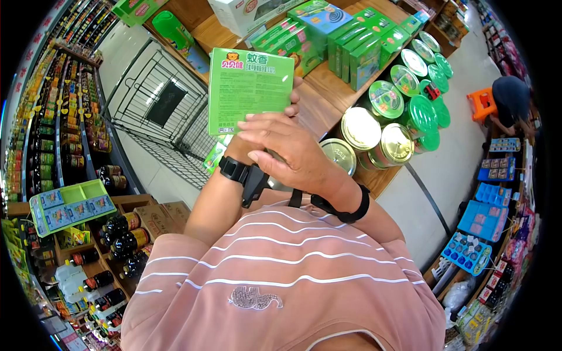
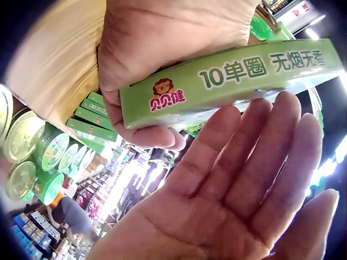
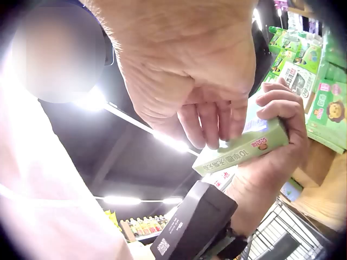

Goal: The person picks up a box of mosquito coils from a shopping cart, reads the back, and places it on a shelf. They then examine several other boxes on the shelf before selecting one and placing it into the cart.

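A flat green mosquito coil box is held up in front of the chest, its printed back facing the head camera. My left hand grips it, palm behind and fingers curled over one edge; the head view shows only those fingertips past the box's right side. Crossing in front from the right, my right hand has its fingertips at the lower part of the box. In the left wrist view its palm faces the camera with fairly straight fingers at the box's edge.
Behind the box stands a wooden display table with green boxes and several stacked round tins. A wire shopping cart is at the left, beside bottle shelves. At far right a person bends near an orange stool.
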`<state>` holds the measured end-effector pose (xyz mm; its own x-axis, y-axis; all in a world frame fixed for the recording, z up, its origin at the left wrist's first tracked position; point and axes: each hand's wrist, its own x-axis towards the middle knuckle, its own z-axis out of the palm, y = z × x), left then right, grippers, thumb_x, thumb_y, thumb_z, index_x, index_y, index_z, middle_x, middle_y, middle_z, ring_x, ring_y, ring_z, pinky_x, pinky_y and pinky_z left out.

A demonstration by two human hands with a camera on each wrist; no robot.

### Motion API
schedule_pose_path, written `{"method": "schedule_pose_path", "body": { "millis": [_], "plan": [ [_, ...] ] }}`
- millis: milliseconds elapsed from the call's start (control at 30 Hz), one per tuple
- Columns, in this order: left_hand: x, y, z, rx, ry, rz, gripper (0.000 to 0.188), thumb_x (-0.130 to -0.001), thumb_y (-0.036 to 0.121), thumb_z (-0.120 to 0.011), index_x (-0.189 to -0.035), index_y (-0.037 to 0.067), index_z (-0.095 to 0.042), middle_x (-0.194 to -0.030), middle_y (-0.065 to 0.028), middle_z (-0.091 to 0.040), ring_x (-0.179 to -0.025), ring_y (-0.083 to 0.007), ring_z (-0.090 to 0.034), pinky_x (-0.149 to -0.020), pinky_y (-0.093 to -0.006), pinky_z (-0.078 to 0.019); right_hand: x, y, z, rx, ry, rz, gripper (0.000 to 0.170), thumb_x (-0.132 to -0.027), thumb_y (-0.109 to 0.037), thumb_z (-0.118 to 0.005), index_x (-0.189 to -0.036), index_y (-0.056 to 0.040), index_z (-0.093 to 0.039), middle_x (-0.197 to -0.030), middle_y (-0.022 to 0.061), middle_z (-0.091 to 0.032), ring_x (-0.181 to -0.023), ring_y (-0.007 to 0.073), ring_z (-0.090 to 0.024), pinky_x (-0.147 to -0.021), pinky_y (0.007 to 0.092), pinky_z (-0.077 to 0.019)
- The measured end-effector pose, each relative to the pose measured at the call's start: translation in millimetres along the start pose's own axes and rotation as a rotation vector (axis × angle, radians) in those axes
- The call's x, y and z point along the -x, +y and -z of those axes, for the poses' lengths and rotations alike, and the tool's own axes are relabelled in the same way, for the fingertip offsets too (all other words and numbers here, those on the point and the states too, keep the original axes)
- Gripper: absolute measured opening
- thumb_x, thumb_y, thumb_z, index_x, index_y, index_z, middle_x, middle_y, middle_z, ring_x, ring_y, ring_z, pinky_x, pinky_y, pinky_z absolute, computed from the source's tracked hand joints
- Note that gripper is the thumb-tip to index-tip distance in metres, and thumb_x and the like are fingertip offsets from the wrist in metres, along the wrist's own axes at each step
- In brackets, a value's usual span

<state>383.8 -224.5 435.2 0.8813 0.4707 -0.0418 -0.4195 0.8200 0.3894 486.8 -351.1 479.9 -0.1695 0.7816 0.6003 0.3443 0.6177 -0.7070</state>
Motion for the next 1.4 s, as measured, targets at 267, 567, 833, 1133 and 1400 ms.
{"method": "schedule_pose_path", "body": {
  "millis": [267,567,833,1133,1400],
  "plan": [
    [-6,-1,0,0.050,-0.135,0.070,0.070,-0.100,0.049,-0.043,-0.144,-0.004,-0.037,-0.105,-0.0132,-0.052,-0.084,-0.0221,-0.047,-0.070,-0.0334,-0.0437,0,3,4,0.018,-0.031,-0.003,0.029,-0.090,-0.008,-0.065,-0.118,-0.0027,-0.068,-0.124,0.0137,-0.067,-0.121,0.0324,-0.060,-0.103,0.0423,-0.0461],
    [-5,-8,-1,0.143,-0.156,0.050,0.071,-0.101,0.047,-0.045,-0.146,-0.005,-0.034,-0.108,-0.0147,-0.051,-0.088,-0.0235,-0.047,-0.074,-0.0359,-0.0494,-2,11,5,0.011,-0.007,0.020,0.025,-0.090,-0.013,-0.065,-0.113,-0.0043,-0.069,-0.118,0.0138,-0.068,-0.117,0.0312,-0.061,-0.096,0.0409,-0.0501],
    [-6,-10,2,0.084,-0.098,0.014,0.065,-0.101,0.042,-0.046,-0.144,-0.006,-0.037,-0.110,-0.0157,-0.053,-0.087,-0.0244,-0.049,-0.072,-0.0296,-0.0498,-5,14,16,-0.072,-0.060,-0.027,0.025,-0.093,-0.009,-0.063,-0.116,-0.0028,-0.069,-0.120,0.0152,-0.068,-0.119,0.0313,-0.061,-0.100,0.0398,-0.0483],
    [-11,-11,-2,-0.101,0.077,-0.175,0.055,-0.104,0.039,-0.043,-0.142,-0.001,-0.042,-0.132,-0.0197,-0.054,-0.094,-0.0248,-0.057,-0.079,-0.0344,-0.0544,-8,16,22,-0.125,-0.069,-0.073,0.022,-0.094,-0.009,-0.062,-0.113,-0.0019,-0.070,-0.117,0.0161,-0.069,-0.115,0.0299,-0.063,-0.098,0.0395,-0.0495],
    [-13,-10,1,-0.173,0.130,-0.195,0.055,-0.104,0.042,-0.043,-0.139,-0.001,-0.044,-0.129,-0.0204,-0.056,-0.098,-0.0257,-0.060,-0.081,-0.0357,-0.0563,-6,23,27,-0.110,-0.074,-0.094,0.022,-0.094,-0.011,-0.063,-0.114,-0.0018,-0.069,-0.116,0.0156,-0.068,-0.115,0.0298,-0.063,-0.100,0.0389,-0.0484]
  ]
}}
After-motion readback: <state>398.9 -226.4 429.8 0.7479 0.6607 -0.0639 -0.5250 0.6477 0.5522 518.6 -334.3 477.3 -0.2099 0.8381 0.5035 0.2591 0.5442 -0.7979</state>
